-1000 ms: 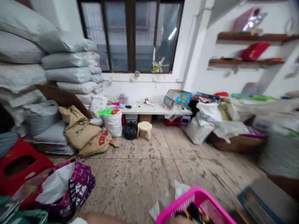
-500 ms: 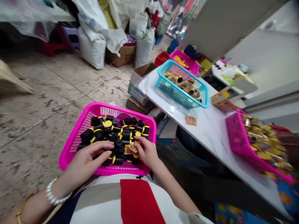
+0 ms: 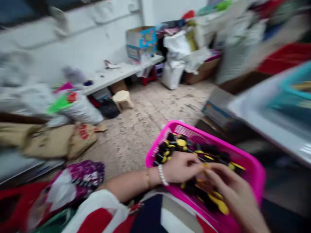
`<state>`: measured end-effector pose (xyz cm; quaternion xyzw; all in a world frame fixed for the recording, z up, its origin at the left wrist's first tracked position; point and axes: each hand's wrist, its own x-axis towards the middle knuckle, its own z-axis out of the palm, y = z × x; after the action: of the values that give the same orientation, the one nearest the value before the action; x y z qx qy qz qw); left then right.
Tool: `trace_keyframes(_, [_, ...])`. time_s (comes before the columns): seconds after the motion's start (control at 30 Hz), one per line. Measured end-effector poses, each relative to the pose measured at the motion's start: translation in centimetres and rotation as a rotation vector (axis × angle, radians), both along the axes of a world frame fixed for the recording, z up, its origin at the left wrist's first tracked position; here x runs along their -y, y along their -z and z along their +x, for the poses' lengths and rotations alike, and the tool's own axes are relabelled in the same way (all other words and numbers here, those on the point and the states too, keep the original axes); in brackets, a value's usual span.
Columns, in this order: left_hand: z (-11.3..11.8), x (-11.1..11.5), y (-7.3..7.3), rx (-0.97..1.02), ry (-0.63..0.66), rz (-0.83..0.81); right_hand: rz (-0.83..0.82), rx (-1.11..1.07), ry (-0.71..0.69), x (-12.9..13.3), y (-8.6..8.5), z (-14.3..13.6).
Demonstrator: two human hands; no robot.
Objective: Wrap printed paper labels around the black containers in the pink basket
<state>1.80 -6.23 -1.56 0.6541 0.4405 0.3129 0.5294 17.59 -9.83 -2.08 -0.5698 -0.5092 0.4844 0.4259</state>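
My left hand [image 3: 183, 168], a pearl bracelet on its wrist, is closed in a pinch over the pink basket [image 3: 259, 181]. Its fingertips meet those of my right hand [image 3: 230, 184] at a small orange-yellow printed label [image 3: 203, 183], blurred by motion. The fingers of my right hand are also pinched on this label. Under both hands the basket holds many small black cylinders with yellow caps [image 3: 181, 143]. The basket sits tilted at my lap, and my hands hide part of its contents.
On the right a white table [image 3: 264, 113] carries a turquoise basket [image 3: 291, 85], with a cardboard box [image 3: 218, 105] beside it. A cream stool [image 3: 122, 97] stands on the tiled floor. Sacks [image 3: 173, 72] line the back, and a purple bag [image 3: 88, 176] lies at left.
The view has swung left, so the basket appears further right. My hands, apart before, have come together at the label that my right hand held.
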Motion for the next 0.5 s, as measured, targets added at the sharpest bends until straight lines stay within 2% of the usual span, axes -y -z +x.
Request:
trace_keyframes(0.03, [-1.9, 0.1, -0.7, -0.044, -0.035, 0.012, -0.095, -0.054, -0.098, -0.6, 0.0, -1.4])
trace_keyframes(0.07, [-3.4, 0.0, -1.2, -0.071, -0.07, 0.013, -0.148, -0.103, -0.136, -1.0, -0.1, -2.5])
trace_keyframes(0.13, [-5.0, -0.4, -1.6, -0.079, -0.07, 0.005, -0.201, -0.194, -0.12, -1.6, -0.2, -3.8])
trace_keyframes(0.23, [-4.6, -0.9, -1.4, -0.062, -0.011, 0.0, -0.216, -0.23, -0.094, -1.6, -0.4, -4.1])
trace_keyframes(0.3, [-4.1, -0.9, -1.3, -0.045, -0.03, -0.031, -0.195, -0.182, -0.072, -1.3, -0.5, -4.0])
trace_keyframes(0.4, [-4.3, -1.1, -1.4, 0.013, -0.169, -0.097, -0.059, -0.03, 0.028, -1.2, -0.3, -4.1])
trace_keyframes(0.5, [-5.0, -1.0, -2.2, 0.053, -0.289, -0.044, 0.085, 0.094, 0.13, -1.4, -0.1, -4.3])
